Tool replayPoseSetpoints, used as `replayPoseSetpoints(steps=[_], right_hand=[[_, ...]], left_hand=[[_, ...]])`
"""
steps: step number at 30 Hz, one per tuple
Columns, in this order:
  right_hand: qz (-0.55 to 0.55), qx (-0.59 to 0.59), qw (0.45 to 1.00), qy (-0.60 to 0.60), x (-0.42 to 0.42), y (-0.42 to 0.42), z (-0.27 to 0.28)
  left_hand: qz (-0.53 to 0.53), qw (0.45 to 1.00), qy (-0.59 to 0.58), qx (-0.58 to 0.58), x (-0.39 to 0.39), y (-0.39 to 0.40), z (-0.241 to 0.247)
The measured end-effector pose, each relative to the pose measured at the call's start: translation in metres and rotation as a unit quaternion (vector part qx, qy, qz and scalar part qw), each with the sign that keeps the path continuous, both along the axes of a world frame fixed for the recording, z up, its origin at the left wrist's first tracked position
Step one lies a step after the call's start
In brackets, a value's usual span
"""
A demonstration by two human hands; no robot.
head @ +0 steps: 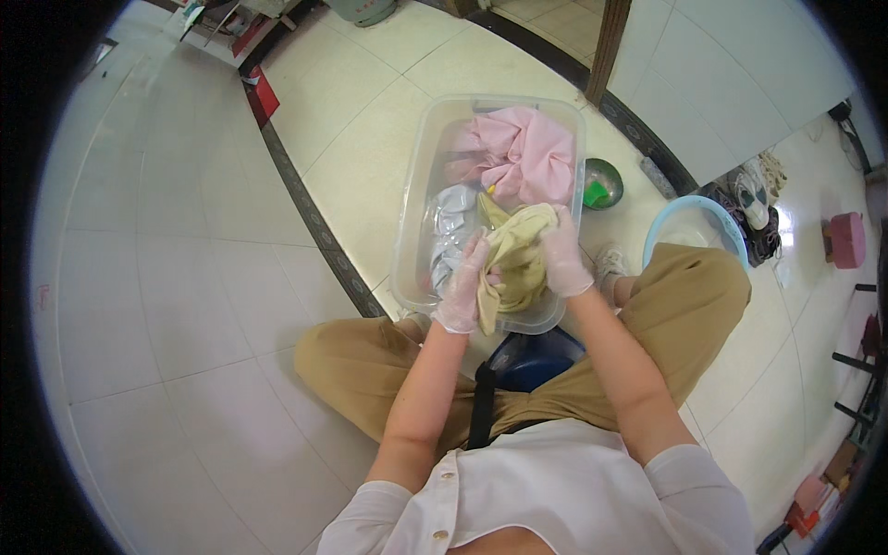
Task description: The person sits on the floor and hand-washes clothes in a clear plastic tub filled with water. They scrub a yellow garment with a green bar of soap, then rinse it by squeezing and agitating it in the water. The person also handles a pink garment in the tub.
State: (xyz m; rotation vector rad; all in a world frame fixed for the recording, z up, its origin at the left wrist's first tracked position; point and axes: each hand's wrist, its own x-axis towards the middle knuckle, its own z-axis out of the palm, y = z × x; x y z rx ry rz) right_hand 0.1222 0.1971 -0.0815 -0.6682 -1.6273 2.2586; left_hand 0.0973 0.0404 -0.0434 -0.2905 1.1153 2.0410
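Note:
A clear plastic tub (409, 208) stands on the tiled floor before me, with water and cloth items in it. My left hand (463, 284), in a thin clear glove, grips the left part of a wet yellow-green cloth (520, 267) over the tub's near end. On the cloth's upper right side my right hand (565, 253), gloved the same way, holds it too. Pink fabric (524, 149) lies bunched at the tub's far end. Light blue-grey fabric (452, 222) is in the water by the left wall.
Right of the tub sits a metal bowl (610, 173) holding a green piece (595, 193). A blue-rimmed basin (701, 202) stands beside my right knee, near several shoes (753, 198). Something dark blue (538, 357) is between my legs. A pink stool (846, 239) is far right.

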Motion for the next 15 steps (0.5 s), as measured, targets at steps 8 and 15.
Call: replayPoseSetpoints(steps=[8, 15], right_hand=[[0.112, 0.473, 0.874, 0.020, 0.031, -0.077, 0.043], [0.139, 0.228, 0.963, 0.012, -0.006, -0.023, -0.033]], left_hand=[[0.077, 0.983, 0.157, -0.062, 0.018, -0.018, -0.042], [0.084, 0.987, 0.065, -0.117, 0.019, 0.026, 0.023]])
